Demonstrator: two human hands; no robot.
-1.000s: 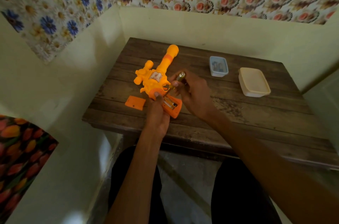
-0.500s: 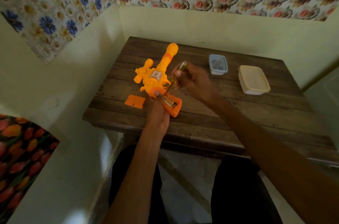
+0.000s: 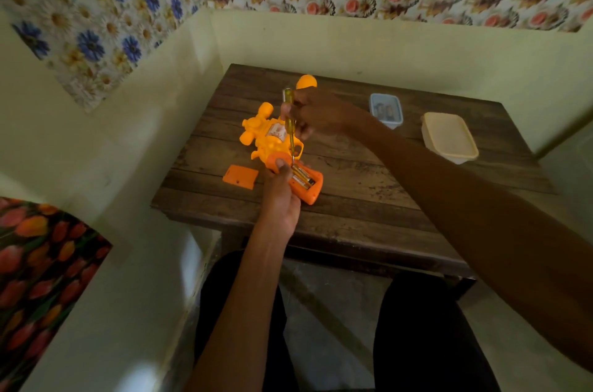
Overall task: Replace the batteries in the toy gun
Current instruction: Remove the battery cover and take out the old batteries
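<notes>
The toy gun (image 3: 266, 138) lies on the wooden table (image 3: 369, 186), in its left half. The yellow barrel points to the far edge and the orange handle points to the near edge. The battery compartment (image 3: 309, 186) in the handle is uncovered and faces up, and two batteries (image 3: 301, 179) lie inside it side by side. The orange battery cover (image 3: 240, 176) lies flat on the table just beside the handle, on the side of the left edge, and it does not touch the gun.

The left hand (image 3: 280, 199) comes from the near edge and has the handle in its grip. The thumb presses on the top of the orange part, at the far end of the compartment. The other fingers go under the handle and are mostly hidden.

The right hand (image 3: 316, 112) is above the body of the gun. Its grip is closed round a screwdriver (image 3: 290, 125) with a clear yellow handle. The screwdriver stands almost upright. Its metal tip goes down to the far end of the compartment, just beside the left thumb. I cannot tell if the tip touches a battery.

Near the far edge, to the right of the gun, stands a small clear box (image 3: 373, 101). Some small things are inside it, but they are too blurred to name. Further right, toward the right edge, stands a cream plastic box (image 3: 449, 138) with its lid on. The two boxes are apart from each other and well apart from the gun.
</notes>
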